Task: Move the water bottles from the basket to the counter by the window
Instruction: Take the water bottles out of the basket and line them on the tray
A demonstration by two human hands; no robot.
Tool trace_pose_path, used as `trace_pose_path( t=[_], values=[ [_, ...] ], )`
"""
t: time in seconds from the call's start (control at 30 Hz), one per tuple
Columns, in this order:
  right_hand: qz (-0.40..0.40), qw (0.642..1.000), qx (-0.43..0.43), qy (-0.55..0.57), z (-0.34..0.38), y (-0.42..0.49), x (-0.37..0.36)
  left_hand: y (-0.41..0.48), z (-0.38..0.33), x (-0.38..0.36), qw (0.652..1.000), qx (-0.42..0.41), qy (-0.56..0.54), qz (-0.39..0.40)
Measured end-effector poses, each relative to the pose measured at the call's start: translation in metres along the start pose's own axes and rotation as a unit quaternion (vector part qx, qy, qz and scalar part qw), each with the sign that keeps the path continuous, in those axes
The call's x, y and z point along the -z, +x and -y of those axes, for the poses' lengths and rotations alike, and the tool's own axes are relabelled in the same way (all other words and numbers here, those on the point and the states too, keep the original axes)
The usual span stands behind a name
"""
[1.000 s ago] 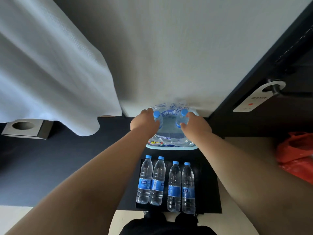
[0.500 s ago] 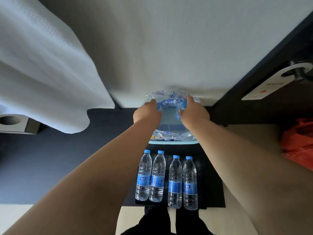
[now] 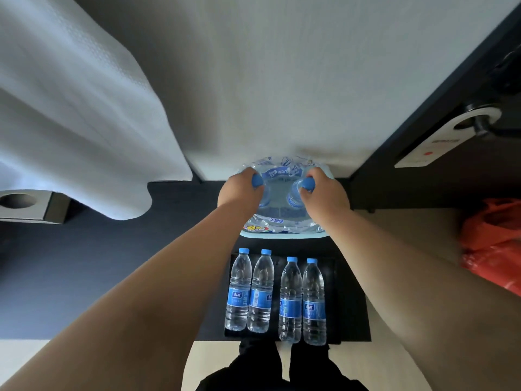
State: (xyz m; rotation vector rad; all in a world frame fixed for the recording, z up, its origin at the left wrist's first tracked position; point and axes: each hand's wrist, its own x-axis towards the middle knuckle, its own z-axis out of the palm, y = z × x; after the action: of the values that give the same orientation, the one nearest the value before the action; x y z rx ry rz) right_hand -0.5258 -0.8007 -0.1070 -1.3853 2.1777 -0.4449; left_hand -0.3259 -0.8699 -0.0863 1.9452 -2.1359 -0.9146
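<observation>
A light-blue basket point(image 3: 282, 235) lined with torn clear plastic wrap stands against the white wall. My left hand point(image 3: 239, 193) grips the neck of a blue-capped water bottle point(image 3: 257, 182) inside it. My right hand point(image 3: 324, 194) grips a second water bottle point(image 3: 296, 197) by its neck, blue cap showing. Both bottle bodies are mostly hidden by my hands and the wrap. Several clear water bottles point(image 3: 275, 297) with blue caps and labels stand in a row on the dark counter point(image 3: 112, 263), nearer to me than the basket.
A white curtain point(image 3: 70, 108) hangs at the left above the counter. A grey square holder point(image 3: 25, 206) sits at the far left. A dark door with a handle and hanging tag point(image 3: 428, 145) is at right, an orange plastic bag point(image 3: 496, 244) below it.
Both hands have tightened round the bottle necks and lifted them slightly inside the basket. The view has shifted a little, the door tag sliding to the right.
</observation>
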Motion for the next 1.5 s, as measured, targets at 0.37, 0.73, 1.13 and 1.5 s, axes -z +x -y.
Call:
trace_pose_path(
  t=[0.37, 0.73, 1.13, 1.5],
  values=[
    [-0.192, 0.967, 0.083, 0.149, 0.05, -0.071, 0.05, -0.063, -0.035, 0.043, 0.982, -0.065, -0.153, -0.093],
    [-0.189, 0.962, 0.132, 0.146, 0.065, -0.149, 0.081, -0.142, -0.043, 0.067, 0.975, -0.156, -0.112, -0.11],
    [-0.123, 0.978, 0.113, 0.127, 0.041, -0.205, 0.079, -0.187, -0.016, 0.047, 0.977, -0.165, -0.117, -0.062],
    [0.033, 0.99, -0.018, 0.137, -0.001, -0.21, 0.006, -0.186, 0.027, -0.026, 0.993, -0.025, -0.066, 0.094]
  ],
)
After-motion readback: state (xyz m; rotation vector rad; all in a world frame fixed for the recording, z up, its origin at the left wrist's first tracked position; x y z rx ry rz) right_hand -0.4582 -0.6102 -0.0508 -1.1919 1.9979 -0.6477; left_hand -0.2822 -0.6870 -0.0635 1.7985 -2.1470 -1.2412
